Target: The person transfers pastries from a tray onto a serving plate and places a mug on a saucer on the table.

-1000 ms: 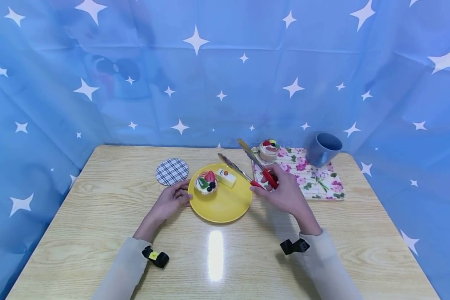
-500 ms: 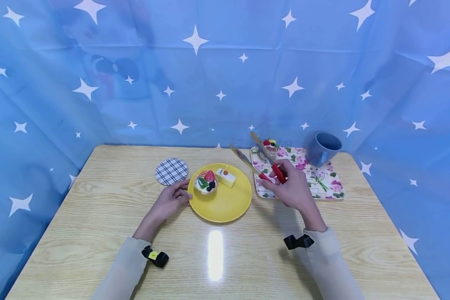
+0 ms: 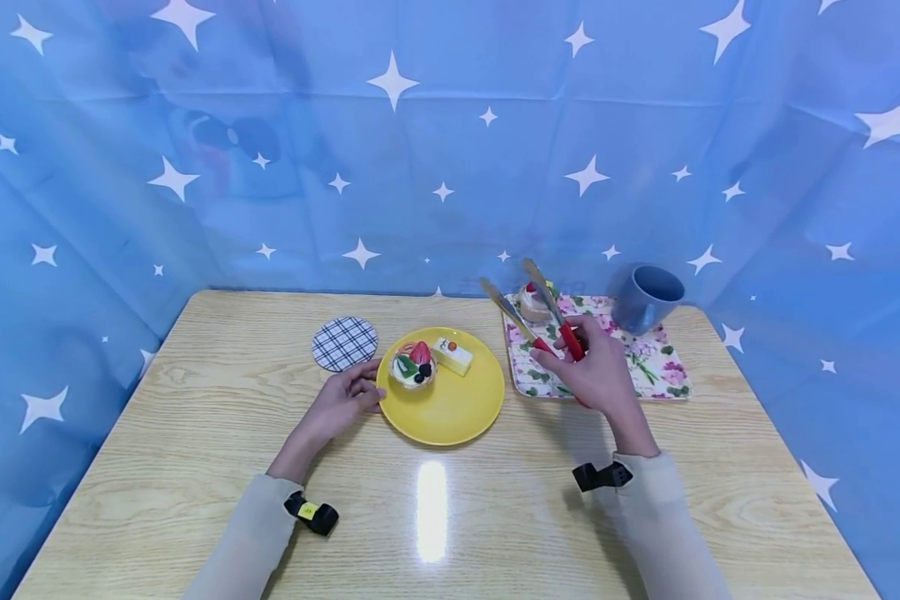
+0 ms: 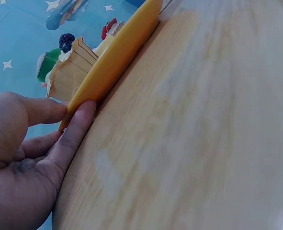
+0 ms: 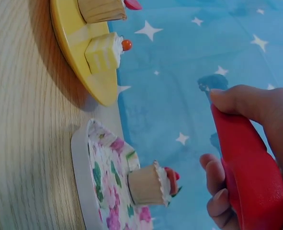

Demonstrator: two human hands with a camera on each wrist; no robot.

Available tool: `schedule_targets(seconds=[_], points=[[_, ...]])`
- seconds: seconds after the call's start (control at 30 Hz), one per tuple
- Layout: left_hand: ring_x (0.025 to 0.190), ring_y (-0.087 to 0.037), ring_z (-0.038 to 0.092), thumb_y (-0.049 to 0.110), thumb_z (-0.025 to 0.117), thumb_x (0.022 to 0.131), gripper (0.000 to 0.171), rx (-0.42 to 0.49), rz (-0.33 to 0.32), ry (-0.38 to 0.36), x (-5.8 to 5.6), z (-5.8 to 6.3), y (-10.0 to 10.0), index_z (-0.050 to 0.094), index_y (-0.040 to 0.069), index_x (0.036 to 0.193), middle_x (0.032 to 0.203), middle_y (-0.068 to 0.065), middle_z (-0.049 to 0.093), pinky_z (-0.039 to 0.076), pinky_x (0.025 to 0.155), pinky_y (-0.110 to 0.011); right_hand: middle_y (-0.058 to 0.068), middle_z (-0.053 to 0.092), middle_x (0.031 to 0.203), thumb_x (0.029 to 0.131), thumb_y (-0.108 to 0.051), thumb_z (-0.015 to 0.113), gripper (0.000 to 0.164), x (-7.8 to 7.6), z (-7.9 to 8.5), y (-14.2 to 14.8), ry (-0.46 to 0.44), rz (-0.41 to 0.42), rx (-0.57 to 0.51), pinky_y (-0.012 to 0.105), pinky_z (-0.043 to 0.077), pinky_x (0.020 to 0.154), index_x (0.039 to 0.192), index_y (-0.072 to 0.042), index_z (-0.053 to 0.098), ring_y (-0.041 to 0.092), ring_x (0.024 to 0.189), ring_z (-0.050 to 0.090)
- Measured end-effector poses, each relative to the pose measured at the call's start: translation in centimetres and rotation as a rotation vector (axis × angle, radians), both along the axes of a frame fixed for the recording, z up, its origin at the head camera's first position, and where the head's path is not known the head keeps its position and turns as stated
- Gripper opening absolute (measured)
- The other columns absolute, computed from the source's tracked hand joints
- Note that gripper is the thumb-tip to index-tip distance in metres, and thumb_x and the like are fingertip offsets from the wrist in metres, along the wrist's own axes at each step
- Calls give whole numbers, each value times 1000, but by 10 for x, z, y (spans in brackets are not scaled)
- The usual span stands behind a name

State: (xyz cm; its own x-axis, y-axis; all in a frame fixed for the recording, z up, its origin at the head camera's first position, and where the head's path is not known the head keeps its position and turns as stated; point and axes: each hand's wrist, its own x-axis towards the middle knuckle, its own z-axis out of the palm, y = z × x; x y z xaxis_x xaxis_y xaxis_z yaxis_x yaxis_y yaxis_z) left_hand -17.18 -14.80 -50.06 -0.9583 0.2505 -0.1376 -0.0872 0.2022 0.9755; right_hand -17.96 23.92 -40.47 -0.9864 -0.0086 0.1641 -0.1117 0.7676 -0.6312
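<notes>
My left hand [image 3: 345, 396] pinches the left rim of a yellow plate [image 3: 446, 417]; the left wrist view shows its thumb and fingers [image 4: 48, 111] on both faces of the rim. A fruit tart [image 3: 402, 372] and a small cake slice [image 3: 452, 356] sit on the plate. With my right hand [image 3: 596, 371] I grip red-handled tongs [image 3: 572, 342], their metal arms spread apart. The tips reach over a second fruit tart [image 3: 532, 307] on a floral tray [image 3: 532, 382], overlapping it in the head view. That tart [image 5: 148, 187] stands upright in the right wrist view, nothing gripping it.
A blue mug [image 3: 633, 312] stands on the tray's back right part. Left of the plate's back edge lies a round checked coaster [image 3: 333, 343]. A blue star-patterned curtain [image 3: 450, 150] hangs behind the wooden table [image 3: 195, 433].
My right hand has carried the tongs rightward, from over the plate's right edge to over the tart on the tray. The left hand and plate have stayed put.
</notes>
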Motion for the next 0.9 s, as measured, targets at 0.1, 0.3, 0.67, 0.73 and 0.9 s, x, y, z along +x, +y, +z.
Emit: schedule_targets(seconds=[0.1,0.3,0.67,0.73,0.9], points=[[102,-19,62,7,63,100,59,3,0,0,0,0,0,42,6,155,133,-20,55,63,82,-23,14,65,103,86,-53,79,65,-2,-1,4,-3,-14,-4,31,48,63,127,-8,56,28,83,55],[102,-19,62,7,63,100,59,-1,0,4,-1,-1,0,43,6,155,133,-20,55,63,82,-24,16,65,108,86,-52,78,67,-6,-4,10,-7,-47,-15,31,50,64,130,-8,54,30,86,57],[100,-16,63,7,63,99,59,-8,6,5,-1,-1,0,44,8,155,132,-18,56,63,80,-23,17,64,109,86,-48,80,64,-12,-8,17,-3,-93,12,32,46,61,128,-6,55,30,86,54],[100,-16,63,7,63,99,59,-9,7,5,-1,-1,0,43,8,155,133,-18,56,63,80,-23,17,64,109,86,-48,80,63,-14,-10,18,-3,-99,17,33,45,62,126,-6,55,30,86,53],[101,-19,63,7,63,100,59,-11,5,2,-1,-1,1,43,8,155,132,-18,57,63,81,-23,20,62,116,87,-50,79,67,-16,-12,22,-34,-117,27,33,47,67,129,-5,54,32,95,53]])
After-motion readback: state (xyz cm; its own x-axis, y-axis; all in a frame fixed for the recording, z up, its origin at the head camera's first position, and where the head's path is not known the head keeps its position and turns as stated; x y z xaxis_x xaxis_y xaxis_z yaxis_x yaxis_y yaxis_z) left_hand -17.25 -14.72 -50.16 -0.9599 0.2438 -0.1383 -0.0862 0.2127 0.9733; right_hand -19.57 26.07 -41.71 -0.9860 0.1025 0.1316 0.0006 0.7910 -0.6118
